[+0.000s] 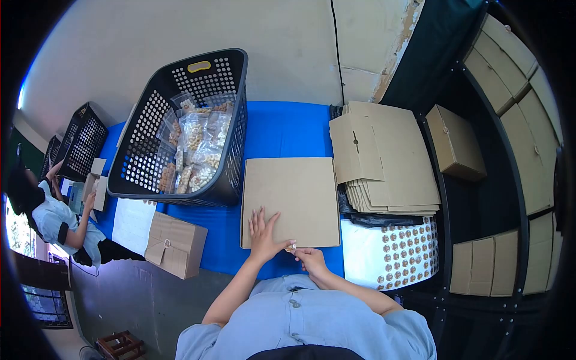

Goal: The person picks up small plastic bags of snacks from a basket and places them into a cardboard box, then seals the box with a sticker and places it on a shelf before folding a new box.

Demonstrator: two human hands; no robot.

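A closed flat cardboard box lies on the blue-covered table in front of me. My left hand rests on its lid near the front left, fingers spread, with the thumb reaching a small round sticker at the box's front edge. From the right, my right hand pinches that sticker between thumb and fingertips. It looks like the round gold-brown stickers on the white sheet to the right.
A black basket at the left holds packed snack bags. Folded cardboard is stacked at the right, beside a shelf with boxes. A sealed box stands front left. Another person handles an open box farther left.
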